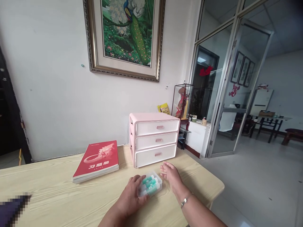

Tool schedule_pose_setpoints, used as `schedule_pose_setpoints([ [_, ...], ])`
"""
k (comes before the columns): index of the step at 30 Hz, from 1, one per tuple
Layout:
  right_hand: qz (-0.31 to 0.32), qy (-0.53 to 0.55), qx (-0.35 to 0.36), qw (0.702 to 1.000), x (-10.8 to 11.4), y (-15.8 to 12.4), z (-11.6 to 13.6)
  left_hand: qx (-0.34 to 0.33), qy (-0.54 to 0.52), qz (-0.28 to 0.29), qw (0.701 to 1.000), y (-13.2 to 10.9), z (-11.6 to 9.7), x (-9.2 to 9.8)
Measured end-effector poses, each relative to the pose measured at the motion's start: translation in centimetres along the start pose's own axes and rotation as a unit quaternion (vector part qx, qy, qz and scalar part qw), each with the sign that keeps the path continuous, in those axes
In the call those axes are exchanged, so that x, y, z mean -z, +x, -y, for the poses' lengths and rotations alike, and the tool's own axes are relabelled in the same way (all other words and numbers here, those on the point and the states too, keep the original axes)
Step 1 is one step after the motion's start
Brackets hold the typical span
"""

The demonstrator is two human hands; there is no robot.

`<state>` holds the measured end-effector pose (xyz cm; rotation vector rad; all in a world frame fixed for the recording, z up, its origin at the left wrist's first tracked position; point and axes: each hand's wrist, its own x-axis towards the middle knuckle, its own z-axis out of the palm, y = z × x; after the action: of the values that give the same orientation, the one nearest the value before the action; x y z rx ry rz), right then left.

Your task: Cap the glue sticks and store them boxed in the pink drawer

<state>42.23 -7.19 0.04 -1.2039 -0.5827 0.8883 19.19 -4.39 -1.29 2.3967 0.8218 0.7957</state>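
Clear plastic box (pixel 159 186) of green tubes (pixel 149 183) sits on the wooden table (pixel 59 195), left hand (pixel 132 194) curled around it, right hand (pixel 170 175) open just beside, before a pink drawer unit (pixel 155 138), all drawers closed.

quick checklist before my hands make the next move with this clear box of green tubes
1. Grip: ok. The left hand is closed on the small clear plastic box.
2. Second hand free: ok. The right hand is open beside the box; whether it touches it, cannot tell.
3. Lid shut over the green-capped tubes: cannot tell.
4. Support: ok. The box sits low on the light wooden table, back from its edge.
5. Drawers of the pink three-drawer cabinet shut: ok, all three closed.
6. Red paperback book out of the way: ok. It lies off to the left.
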Motion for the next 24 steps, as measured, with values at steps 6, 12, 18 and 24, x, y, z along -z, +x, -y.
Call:
schedule_pose_setpoints([
  [6,0.019,0.105,-0.122,0.987,-3.5,4.5,0.8,0.087,-0.087,-0.068,0.990,-0.3,1.9,2.0],
  [12,-0.002,0.145,-0.134,0.980,-6.1,6.8,0.5,0.086,-0.097,-0.112,0.985,0.0,2.9,2.1],
  [18,-0.059,0.157,-0.121,0.978,-6.7,6.5,-0.3,0.094,-0.157,-0.106,0.977,0.1,1.2,3.0],
  [24,-0.088,0.129,-0.106,0.982,-3.8,3.2,-0.4,0.097,-0.218,-0.126,0.963,-0.7,-2.9,6.6],
])
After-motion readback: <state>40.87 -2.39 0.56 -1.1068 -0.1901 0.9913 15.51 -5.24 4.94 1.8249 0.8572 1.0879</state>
